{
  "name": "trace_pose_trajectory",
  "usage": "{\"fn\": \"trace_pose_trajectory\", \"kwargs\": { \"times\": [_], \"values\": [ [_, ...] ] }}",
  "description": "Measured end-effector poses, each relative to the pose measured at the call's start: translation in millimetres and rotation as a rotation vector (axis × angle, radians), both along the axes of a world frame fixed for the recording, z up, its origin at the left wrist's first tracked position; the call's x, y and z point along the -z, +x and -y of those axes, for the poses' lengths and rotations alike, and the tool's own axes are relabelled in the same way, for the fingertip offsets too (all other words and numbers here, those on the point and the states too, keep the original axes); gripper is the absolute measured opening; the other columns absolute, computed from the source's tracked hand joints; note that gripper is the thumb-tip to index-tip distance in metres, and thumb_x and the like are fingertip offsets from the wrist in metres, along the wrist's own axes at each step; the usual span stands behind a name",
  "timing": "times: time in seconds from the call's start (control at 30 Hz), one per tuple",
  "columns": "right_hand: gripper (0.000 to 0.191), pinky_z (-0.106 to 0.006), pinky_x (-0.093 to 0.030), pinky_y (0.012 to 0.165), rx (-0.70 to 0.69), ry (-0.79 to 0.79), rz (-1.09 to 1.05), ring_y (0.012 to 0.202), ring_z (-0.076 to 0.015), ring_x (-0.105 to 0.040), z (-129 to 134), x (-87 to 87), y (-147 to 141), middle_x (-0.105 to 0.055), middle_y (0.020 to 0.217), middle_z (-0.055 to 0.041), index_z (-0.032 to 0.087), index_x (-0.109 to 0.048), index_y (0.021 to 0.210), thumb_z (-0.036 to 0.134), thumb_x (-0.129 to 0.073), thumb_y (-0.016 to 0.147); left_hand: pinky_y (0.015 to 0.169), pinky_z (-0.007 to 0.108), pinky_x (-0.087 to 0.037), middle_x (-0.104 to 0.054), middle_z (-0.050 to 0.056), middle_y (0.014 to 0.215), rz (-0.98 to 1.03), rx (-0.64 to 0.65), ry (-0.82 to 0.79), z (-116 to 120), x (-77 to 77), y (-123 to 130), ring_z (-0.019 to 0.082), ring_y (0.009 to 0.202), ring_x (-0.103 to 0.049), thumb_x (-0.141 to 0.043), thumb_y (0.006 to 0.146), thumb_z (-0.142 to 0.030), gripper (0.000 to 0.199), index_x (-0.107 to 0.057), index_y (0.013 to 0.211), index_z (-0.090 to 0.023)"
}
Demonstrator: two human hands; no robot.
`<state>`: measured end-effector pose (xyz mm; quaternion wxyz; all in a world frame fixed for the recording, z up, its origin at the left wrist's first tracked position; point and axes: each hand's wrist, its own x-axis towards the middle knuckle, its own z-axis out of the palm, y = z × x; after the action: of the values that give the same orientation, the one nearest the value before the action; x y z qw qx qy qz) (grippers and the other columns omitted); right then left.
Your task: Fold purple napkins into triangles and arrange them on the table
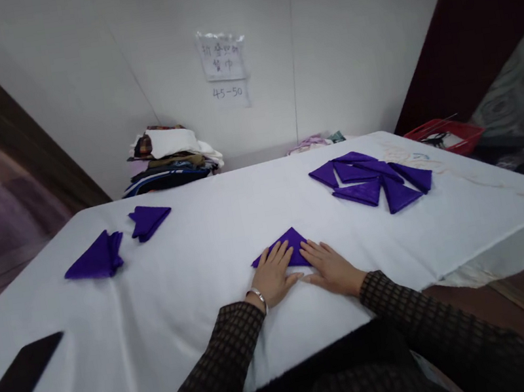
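Observation:
A purple cloth folded into a triangle lies flat on the white-covered table, its peak pointing away from me. My left hand rests flat on its left part, fingers stretched out, with a bracelet on the wrist. On its right part lies my right hand, also flat with the fingers extended. The two thumbs point toward each other below the cloth's near edge. Neither hand grips anything.
Several folded purple cloths lie at the back right. Two purple bundles are at the left. A dark flat object lies front left. Beyond the table are stacked clothes and a red basket.

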<state>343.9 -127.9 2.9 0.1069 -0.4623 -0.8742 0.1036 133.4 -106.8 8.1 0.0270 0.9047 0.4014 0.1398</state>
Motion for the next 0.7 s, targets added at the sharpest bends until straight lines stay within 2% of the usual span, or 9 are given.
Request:
{"fn": "trace_pose_trajectory", "kwargs": {
  "times": [0.1,0.23,0.37,0.43,0.53,0.7],
  "values": [
    [0.073,-0.049,-0.015,0.109,0.005,-0.063,0.001,0.138,-0.0273,-0.015,-1,-8.2,0,-0.022,0.149,-0.0147,0.012,-0.028,0.143,0.059,-0.034,0.088,0.108,0.046,-0.024,-0.037,0.012,0.144,-0.049,-0.017,-0.023,-7,10.4,-4,0.025,0.134,-0.029,-0.033,0.088,-0.058,0.066,-0.037,0.137,-0.014],
    [0.073,-0.052,-0.017,0.108,-0.014,-0.202,0.001,0.137,-0.029,-0.018,-11,-33.4,-3,-0.023,0.148,-0.0167,0.012,-0.028,0.142,0.061,-0.033,0.088,0.108,0.046,-0.023,-0.036,0.011,0.144,-0.058,-0.006,-0.011,-15,20.0,-10,0.025,0.134,-0.028,-0.03,0.088,-0.058,0.066,-0.036,0.137,-0.015],
    [0.075,-0.053,-0.013,0.109,-0.056,-0.139,-0.045,0.138,-0.0285,-0.015,-28,-56.1,-22,-0.022,0.148,-0.0184,0.009,-0.027,0.142,0.061,-0.032,0.088,0.108,0.046,-0.023,-0.037,0.009,0.144,-0.034,0.005,0.009,-18,25.7,-11,0.025,0.135,-0.027,-0.033,0.088,-0.057,0.065,-0.033,0.139,-0.018],
    [0.076,-0.049,-0.012,0.11,-0.089,-0.092,-0.07,0.138,-0.0276,-0.014,-38,-55.7,-34,-0.022,0.148,-0.0189,0.007,-0.027,0.141,0.061,-0.033,0.088,0.108,0.045,-0.022,-0.035,0.008,0.145,-0.024,0.011,0.025,-19,26.9,-11,0.024,0.136,-0.025,-0.035,0.088,-0.056,0.064,-0.03,0.141,-0.021],
    [0.077,-0.048,-0.012,0.11,-0.098,-0.099,-0.07,0.137,-0.0276,-0.016,-51,-42.0,-43,-0.024,0.147,-0.0194,0.005,-0.027,0.141,0.06,-0.035,0.088,0.108,0.045,-0.023,-0.035,0.007,0.145,-0.03,0.009,0.042,-20,28.3,-11,0.024,0.136,-0.025,-0.035,0.088,-0.055,0.063,-0.029,0.141,-0.021],
    [0.073,-0.051,-0.009,0.11,-0.103,-0.136,-0.087,0.138,-0.0246,-0.016,-58,-23.7,-36,-0.023,0.149,-0.0153,0.011,-0.023,0.143,0.059,-0.033,0.089,0.107,0.045,-0.025,-0.041,0.008,0.142,-0.047,0.006,0.068,-22,34.6,-14,0.024,0.133,-0.031,-0.035,0.087,-0.056,0.063,-0.035,0.139,-0.02]
  ]
}}
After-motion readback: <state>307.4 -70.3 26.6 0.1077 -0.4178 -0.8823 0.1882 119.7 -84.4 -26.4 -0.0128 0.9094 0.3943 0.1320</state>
